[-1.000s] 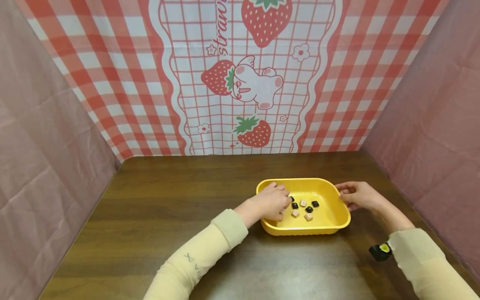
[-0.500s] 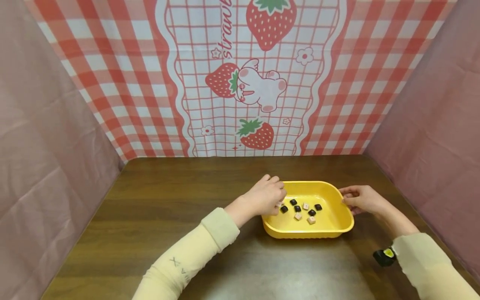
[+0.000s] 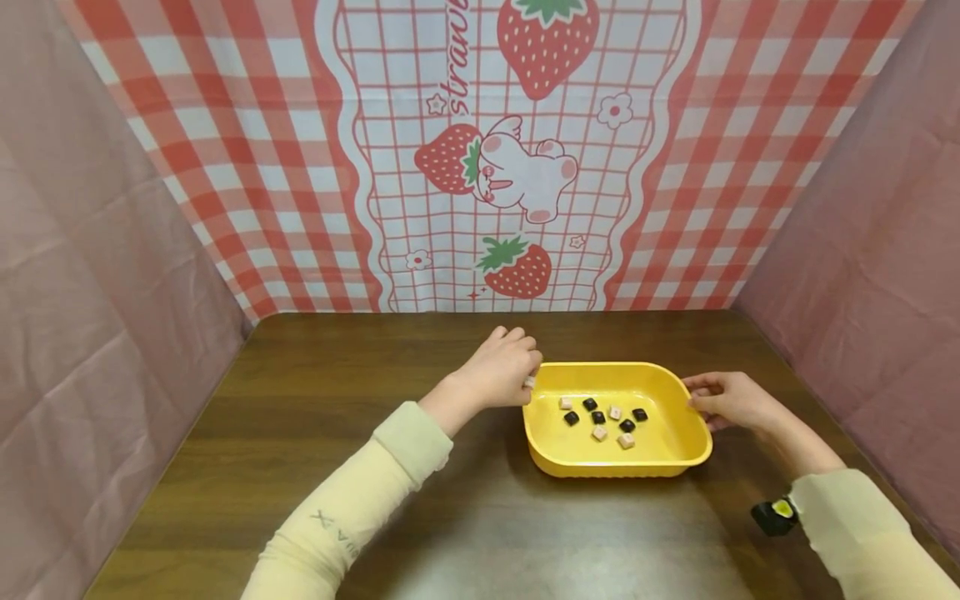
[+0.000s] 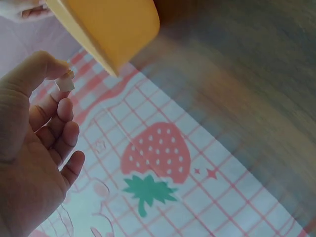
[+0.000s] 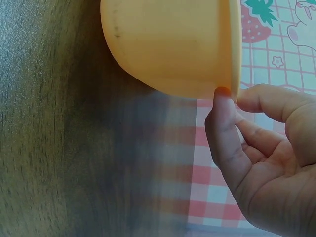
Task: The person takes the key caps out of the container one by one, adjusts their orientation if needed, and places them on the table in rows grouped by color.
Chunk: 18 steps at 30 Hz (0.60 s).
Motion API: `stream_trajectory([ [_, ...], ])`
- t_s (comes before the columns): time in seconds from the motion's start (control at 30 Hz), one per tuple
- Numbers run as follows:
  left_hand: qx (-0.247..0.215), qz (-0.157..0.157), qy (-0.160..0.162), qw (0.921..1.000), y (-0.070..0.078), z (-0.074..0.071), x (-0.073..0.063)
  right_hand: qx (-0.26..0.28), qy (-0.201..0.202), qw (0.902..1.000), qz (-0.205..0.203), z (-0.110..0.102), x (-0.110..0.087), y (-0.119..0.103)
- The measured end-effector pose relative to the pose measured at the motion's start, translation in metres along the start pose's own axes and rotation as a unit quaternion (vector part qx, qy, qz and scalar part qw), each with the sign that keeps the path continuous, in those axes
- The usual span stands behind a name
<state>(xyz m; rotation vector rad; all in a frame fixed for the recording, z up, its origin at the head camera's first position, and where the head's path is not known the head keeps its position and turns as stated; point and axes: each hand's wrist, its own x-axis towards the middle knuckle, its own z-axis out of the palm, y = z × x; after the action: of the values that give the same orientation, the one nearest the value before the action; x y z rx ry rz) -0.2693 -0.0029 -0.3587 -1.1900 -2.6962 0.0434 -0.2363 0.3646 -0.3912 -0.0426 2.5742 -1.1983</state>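
Note:
My left hand point(image 3: 493, 368) is at the left end of a yellow tray point(image 3: 618, 469), by its rim. Between thumb and index finger it pinches a small pale cube point(image 4: 64, 83), while the other fingers curl loosely. At the tray's right end, my right hand point(image 3: 733, 402) grips the rim, thumb on one side and fingertips on the other, as the right wrist view shows. Scattered on the tray floor are several black cubes point(image 3: 597, 417) and several pale cubes point(image 3: 599, 434), some of the pale ones bearing faint marks.
The tray stands on a dark wooden table point(image 3: 337, 392), right of its middle. Behind the table hangs a red-and-white checked cloth point(image 3: 277, 167) with strawberries. Pink cloths point(image 3: 97, 250) close off both sides. A black device point(image 3: 774, 517) sits at the right sleeve's cuff.
My left hand has come up out of the tray and moved left, carrying a pale cube. The right hand stays at the tray's right rim. The head view has shifted slightly.

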Motion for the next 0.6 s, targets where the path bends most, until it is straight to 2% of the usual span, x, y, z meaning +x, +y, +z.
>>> stream_trajectory([
  [0.17,-0.014,-0.025,0.033,0.9991,-0.014,0.002,-0.004,-0.001,-0.004,1.0000,0.002,-0.001,-0.001,0.000],
  [0.27,-0.017,-0.036,0.039,0.9984,-0.022,0.005,-0.008,-0.002,-0.007,1.0000,0.003,-0.002,-0.002,0.000],
  [0.6,-0.019,-0.083,0.003,0.9964,-0.039,0.031,-0.013,0.004,-0.007,0.9999,0.009,-0.001,0.000,0.000],
])
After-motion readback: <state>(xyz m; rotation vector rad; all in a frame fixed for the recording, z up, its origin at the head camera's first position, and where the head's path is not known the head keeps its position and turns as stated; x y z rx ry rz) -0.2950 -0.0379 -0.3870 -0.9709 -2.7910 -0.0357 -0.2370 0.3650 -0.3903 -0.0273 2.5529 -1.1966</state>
